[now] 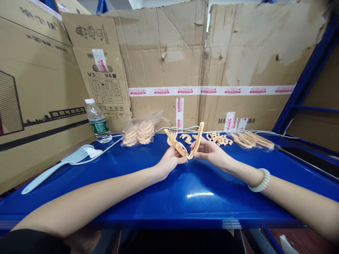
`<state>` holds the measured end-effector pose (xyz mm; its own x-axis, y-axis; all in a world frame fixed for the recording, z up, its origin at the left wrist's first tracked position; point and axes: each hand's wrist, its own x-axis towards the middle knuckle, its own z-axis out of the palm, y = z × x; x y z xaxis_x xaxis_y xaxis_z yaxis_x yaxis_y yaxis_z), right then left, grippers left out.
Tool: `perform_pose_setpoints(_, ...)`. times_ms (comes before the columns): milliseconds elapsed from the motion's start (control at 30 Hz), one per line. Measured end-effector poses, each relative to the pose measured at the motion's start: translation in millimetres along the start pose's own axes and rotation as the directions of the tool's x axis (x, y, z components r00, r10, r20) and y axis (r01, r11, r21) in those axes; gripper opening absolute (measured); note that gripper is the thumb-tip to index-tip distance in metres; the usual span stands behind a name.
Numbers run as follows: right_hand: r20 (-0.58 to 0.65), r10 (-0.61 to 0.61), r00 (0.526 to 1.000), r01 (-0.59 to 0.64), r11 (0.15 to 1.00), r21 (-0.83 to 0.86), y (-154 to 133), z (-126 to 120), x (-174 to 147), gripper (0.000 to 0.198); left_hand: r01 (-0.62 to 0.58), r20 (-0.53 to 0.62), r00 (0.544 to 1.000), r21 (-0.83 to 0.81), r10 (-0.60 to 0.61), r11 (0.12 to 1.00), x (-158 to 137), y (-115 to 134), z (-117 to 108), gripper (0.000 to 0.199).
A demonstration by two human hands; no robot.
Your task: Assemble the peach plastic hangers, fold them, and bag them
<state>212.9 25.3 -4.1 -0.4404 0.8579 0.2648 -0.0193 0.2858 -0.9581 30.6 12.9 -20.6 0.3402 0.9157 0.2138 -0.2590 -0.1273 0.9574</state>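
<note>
1. From my remote post, I see the left hand (171,160) pinching the left tan strip (175,143).
2. The right hand (209,151) grips the right tan strip (198,138); both strips form a V, lower ends meeting between the hands over the blue tabletop (148,190).
3. Behind lie small curved tan pieces (221,139), near bagged long strips (250,139).

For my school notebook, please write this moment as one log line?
left hand: holds strip | right hand: holds strip | strips: form V | bottle: upright
</note>
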Motion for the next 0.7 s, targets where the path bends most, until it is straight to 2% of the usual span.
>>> perform_pose_setpoints(300,-0.005,-0.060,0.998,0.059,0.996,-0.064,3.6,-3.6,0.7,0.031,-0.001,-0.087,0.996,-0.001,0.001,1.000,-1.6,2.5,1.0,0.039)
perform_pose_setpoints(700,-0.031,-0.037,0.999,0.035,0.997,-0.065,4.7,-2.9,-1.4,0.035,0.017,-0.112,0.994,0.027,-0.014,0.999,-2.2,3.6,1.2,0.044)
